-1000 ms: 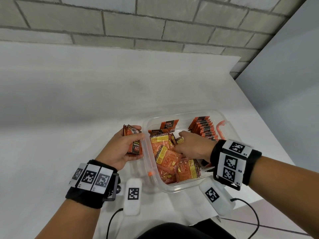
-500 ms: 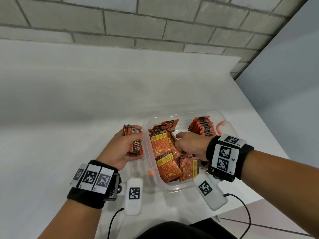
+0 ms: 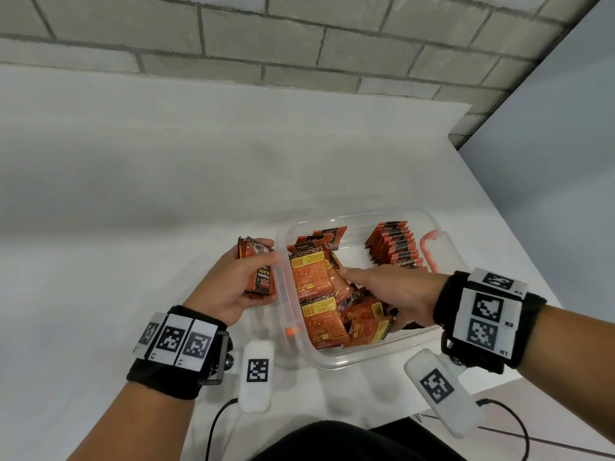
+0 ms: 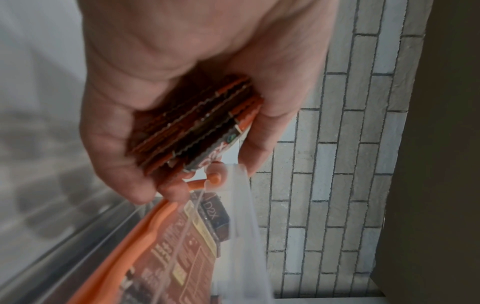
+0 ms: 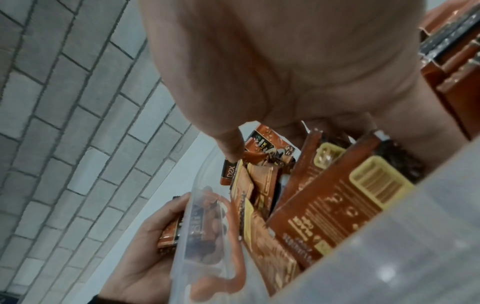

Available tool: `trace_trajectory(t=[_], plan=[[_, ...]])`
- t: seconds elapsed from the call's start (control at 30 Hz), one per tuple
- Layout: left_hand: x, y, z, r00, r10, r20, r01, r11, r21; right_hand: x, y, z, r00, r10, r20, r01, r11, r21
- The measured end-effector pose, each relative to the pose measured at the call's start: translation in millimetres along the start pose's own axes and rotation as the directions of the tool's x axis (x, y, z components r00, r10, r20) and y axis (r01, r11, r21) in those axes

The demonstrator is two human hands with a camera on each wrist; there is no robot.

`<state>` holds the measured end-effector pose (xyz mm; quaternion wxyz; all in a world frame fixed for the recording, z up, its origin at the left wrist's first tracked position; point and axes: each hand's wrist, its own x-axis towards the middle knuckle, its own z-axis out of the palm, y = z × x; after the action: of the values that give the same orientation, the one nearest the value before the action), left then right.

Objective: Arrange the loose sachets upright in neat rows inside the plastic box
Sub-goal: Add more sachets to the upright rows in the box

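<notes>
orange sachets: left hand (image 3: 233, 287) grips a gathered stack (image 3: 258, 269); right hand (image 3: 391, 292) digs the loose pile (image 3: 327, 306), grip hidden. next, pull one free.

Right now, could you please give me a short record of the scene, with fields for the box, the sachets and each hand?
box: clear plastic, open, on the white table
neat row: upright sachets at the box's far right
loose sachets: jumbled in the box's left and near part
left hand: outside the box, grips a stack of sachets
right hand: inside the box, among the loose sachets; grasp hidden
</notes>
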<state>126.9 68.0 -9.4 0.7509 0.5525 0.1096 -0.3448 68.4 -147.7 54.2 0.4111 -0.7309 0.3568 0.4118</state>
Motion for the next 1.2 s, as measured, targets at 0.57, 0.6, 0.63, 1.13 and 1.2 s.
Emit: trace_trajectory(t=[0.57, 0.6, 0.63, 1.13, 1.2], plan=[[1.3, -1.4, -0.1, 1.000, 0.000, -0.003, 0.000, 1.000, -0.009, -21.2, 6.7, 3.7, 0.988, -0.142, -0.063, 0.117, 0.947, -0.299], [1.1, -1.4, -0.2, 1.000, -0.001, -0.004, 0.001, 1.000, -0.008, -24.8, 6.7, 3.6, 0.979, -0.188, -0.076, 0.141, 0.901, -0.411], [1.2, -1.3, -0.2, 1.000, -0.001, -0.005, 0.001, 1.000, -0.006, -27.7, 6.9, 3.4, 0.969, -0.232, -0.084, 0.160, 0.849, -0.504], [-0.3, -0.7, -0.2, 1.000, -0.006, 0.009, 0.006, 1.000, -0.002, -30.6, 5.1, 29.7, 0.964, -0.265, 0.007, 0.242, 0.871, -0.427], [-0.5, -1.2, -0.8, 1.000, -0.004, 0.009, 0.004, 1.000, -0.001, -31.0, 3.5, 27.9, 0.964, -0.264, -0.021, 0.235, 0.888, -0.395]])
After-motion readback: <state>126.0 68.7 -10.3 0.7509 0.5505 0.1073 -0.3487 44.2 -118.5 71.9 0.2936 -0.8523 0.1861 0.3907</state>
